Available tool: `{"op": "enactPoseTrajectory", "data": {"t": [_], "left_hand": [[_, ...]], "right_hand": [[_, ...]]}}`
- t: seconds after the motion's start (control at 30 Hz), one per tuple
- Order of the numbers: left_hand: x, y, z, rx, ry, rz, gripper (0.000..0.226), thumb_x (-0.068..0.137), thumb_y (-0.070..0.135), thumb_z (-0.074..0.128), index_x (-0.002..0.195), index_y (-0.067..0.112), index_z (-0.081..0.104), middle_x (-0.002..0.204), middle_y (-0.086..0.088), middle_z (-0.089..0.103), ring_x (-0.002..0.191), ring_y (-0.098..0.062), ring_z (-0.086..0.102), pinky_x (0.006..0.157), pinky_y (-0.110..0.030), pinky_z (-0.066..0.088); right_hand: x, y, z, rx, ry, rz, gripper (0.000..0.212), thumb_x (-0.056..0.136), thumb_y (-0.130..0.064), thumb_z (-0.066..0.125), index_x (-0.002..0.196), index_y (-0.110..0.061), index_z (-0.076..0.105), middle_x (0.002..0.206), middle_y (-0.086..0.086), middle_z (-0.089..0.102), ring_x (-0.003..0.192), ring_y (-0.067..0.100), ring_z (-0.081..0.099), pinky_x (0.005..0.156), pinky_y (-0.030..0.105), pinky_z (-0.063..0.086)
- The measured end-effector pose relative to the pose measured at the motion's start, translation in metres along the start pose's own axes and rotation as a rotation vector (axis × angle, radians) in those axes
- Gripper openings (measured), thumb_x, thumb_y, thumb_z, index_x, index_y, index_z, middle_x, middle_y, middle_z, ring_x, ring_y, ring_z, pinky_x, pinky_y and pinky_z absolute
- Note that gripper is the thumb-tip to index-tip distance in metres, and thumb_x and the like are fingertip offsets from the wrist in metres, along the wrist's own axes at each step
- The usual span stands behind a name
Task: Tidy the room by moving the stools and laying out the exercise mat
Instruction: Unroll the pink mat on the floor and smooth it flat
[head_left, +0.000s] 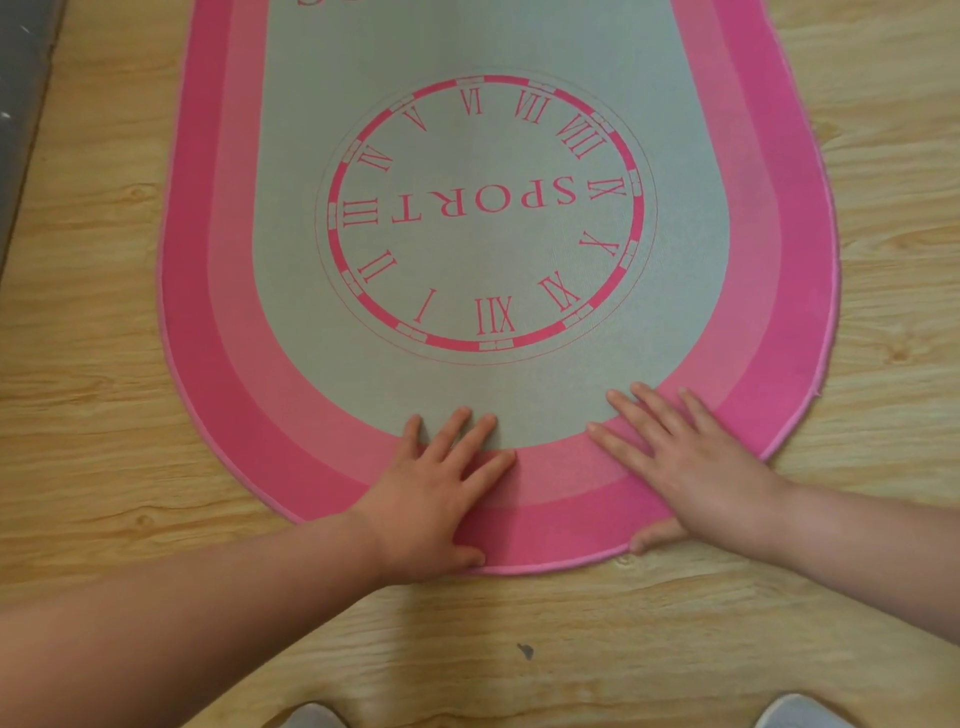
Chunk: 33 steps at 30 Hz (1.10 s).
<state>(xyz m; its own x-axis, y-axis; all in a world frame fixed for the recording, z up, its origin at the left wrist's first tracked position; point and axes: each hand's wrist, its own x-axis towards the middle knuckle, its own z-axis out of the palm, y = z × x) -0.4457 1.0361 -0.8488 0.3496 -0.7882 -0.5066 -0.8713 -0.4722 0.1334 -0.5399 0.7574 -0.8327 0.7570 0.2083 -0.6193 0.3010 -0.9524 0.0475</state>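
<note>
Flat — both hands (436, 499) (696, 462) on exercise mat (467, 52), floor (883, 156)

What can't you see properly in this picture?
- Head view, the mat: far end cut off by the top edge.
- The grey thing, far left: cut by the left edge, blurred.
- The shoes: mostly below the bottom edge.
- Mat under the left hand and right hand: covered by palms.
- No stools in view.
</note>
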Motion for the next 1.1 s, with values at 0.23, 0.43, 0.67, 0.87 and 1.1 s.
{"op": "enactPoseTrajectory", "data": {"t": [0.23,0.43,0.67,0.87,1.1], "left_hand": [[0.027,-0.013,-0.026,-0.090,0.278,-0.037,0.082,0.082,0.066,0.047,0.148,0.018,0.033,0.155,-0.016,0.026,0.142,-0.032,0.028,0.115,-0.050,0.024],[0.058,-0.044,-0.060,-0.046,0.250,-0.102,0.083,0.084,0.066,0.044,0.151,0.021,0.024,0.158,-0.015,0.016,0.146,-0.030,0.017,0.118,-0.049,0.016],[0.034,-0.035,-0.134,-0.092,0.041,-0.137,0.085,0.087,0.069,0.030,0.152,0.026,-0.003,0.161,-0.008,-0.005,0.148,-0.025,-0.004,0.119,-0.048,0.003],[-0.009,-0.005,-0.194,-0.158,-0.106,-0.193,0.083,0.090,0.065,0.030,0.152,0.024,-0.008,0.161,-0.008,-0.008,0.148,-0.026,-0.002,0.119,-0.048,0.008],[-0.079,0.033,-0.252,-0.277,-0.258,-0.446,0.076,0.096,0.048,0.036,0.152,0.023,-0.009,0.161,-0.008,-0.006,0.148,-0.027,0.002,0.118,-0.047,0.015]], "right_hand": [[0.025,0.021,-0.012,0.244,0.357,-0.006,0.072,0.084,-0.070,0.035,0.130,-0.019,0.058,0.129,0.010,0.057,0.121,0.030,0.053,0.107,0.043,0.036],[0.055,0.031,-0.033,0.294,0.387,0.010,0.071,0.081,-0.066,0.052,0.134,-0.018,0.054,0.137,0.011,0.052,0.128,0.031,0.048,0.110,0.043,0.032],[0.015,0.033,-0.089,0.324,0.231,0.044,0.078,0.083,-0.068,0.049,0.147,-0.026,0.035,0.153,0.007,0.032,0.143,0.024,0.025,0.118,0.037,0.009],[-0.024,0.033,-0.143,0.366,0.113,0.164,0.071,0.091,-0.066,0.029,0.150,-0.026,0.024,0.157,0.000,0.022,0.146,0.018,0.013,0.120,0.039,0.006],[-0.089,0.011,-0.214,0.557,0.047,0.266,0.068,0.093,-0.062,0.034,0.149,-0.026,0.024,0.156,-0.002,0.026,0.143,0.022,0.021,0.118,0.041,0.016]]}}
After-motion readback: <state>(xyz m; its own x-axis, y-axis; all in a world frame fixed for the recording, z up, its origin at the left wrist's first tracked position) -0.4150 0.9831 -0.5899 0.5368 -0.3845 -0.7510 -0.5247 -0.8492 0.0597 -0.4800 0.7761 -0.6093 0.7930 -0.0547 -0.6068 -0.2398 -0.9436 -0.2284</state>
